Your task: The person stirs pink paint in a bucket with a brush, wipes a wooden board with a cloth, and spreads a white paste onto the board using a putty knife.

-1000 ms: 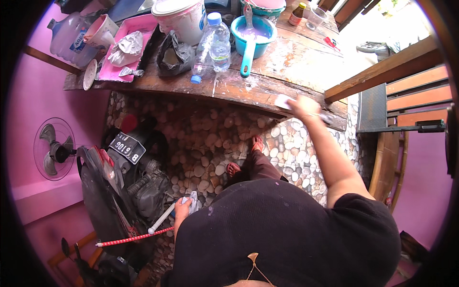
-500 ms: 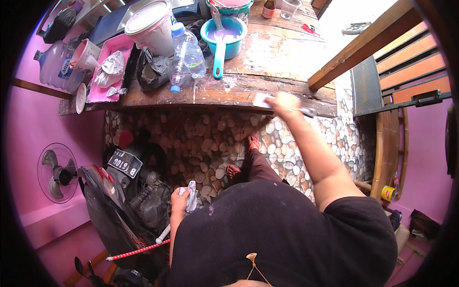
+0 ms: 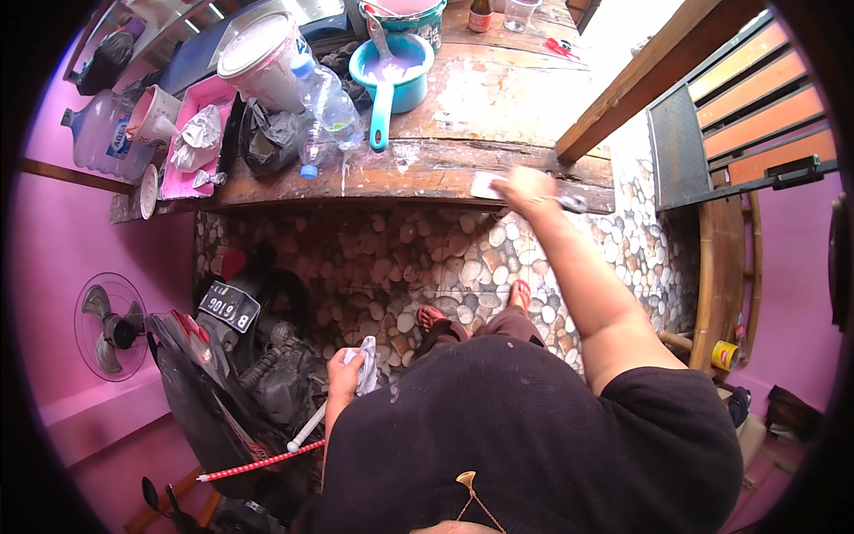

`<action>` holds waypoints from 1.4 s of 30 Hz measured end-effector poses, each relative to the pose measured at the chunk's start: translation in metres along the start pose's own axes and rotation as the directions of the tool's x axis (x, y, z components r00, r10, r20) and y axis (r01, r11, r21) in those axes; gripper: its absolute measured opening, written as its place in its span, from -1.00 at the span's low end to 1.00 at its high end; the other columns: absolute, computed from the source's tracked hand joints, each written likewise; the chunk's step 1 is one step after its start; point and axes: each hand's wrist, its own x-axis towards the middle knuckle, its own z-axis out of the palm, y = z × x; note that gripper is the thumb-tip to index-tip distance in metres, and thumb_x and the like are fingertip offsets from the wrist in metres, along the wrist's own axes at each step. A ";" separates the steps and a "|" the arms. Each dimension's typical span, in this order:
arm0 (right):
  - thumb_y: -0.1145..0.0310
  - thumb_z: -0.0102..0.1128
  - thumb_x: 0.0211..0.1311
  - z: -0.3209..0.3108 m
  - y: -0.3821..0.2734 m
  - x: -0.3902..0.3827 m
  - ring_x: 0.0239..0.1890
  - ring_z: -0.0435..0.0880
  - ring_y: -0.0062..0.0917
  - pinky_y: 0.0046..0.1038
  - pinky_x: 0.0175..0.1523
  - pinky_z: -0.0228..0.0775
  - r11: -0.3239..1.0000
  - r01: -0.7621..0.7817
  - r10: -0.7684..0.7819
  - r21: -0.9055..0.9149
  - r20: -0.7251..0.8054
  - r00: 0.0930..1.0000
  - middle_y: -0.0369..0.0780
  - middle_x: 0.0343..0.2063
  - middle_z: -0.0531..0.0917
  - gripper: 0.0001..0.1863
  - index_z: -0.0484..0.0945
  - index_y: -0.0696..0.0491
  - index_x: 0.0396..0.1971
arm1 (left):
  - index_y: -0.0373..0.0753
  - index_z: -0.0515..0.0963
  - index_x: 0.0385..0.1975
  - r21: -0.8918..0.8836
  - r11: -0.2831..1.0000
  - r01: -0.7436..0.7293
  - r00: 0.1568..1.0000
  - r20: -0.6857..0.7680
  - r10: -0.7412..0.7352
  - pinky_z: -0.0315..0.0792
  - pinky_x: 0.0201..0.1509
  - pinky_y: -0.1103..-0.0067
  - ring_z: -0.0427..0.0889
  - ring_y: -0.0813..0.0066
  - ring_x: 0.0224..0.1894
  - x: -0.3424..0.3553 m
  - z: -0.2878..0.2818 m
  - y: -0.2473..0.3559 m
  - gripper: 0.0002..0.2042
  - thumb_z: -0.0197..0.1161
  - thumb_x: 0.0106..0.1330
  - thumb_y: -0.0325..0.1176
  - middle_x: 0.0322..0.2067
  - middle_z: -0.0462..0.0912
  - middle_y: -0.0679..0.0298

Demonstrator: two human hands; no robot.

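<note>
My right hand is closed over a slim tool at the front edge of the wooden tabletop. A flat whitish end of the tool sticks out to the left of the fingers, and a greyish end shows to the right; its exact kind is hard to make out. Low at my left side, my left hand grips a crumpled whitish cloth, apart from the table. Beyond the right hand, a turquoise dipper holds pale purple liquid and a brush.
On the table's left stand plastic bottles, a black bag, a paint bucket and a pink tray. A wooden post rises at the right. A motorcycle and a fan occupy the lower left.
My feet have shifted, the right one now further right on the pebble-patterned floor. The view has moved slightly rightward. Both hands keep their hold, the right still at the table edge.
</note>
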 end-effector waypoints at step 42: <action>-0.07 0.11 0.06 -0.030 0.179 0.000 -0.18 0.63 -0.31 -0.35 -0.04 0.42 0.984 0.176 -0.173 -0.031 0.085 0.981 -0.08 -0.33 0.66 -0.53 0.64 0.09 -0.38 | -0.33 0.53 -0.38 -0.176 0.970 -0.166 0.986 -0.035 0.162 0.34 -0.30 0.70 0.47 0.69 -0.43 -0.012 0.231 0.112 -0.85 0.26 0.10 -0.42 -0.47 0.55 0.39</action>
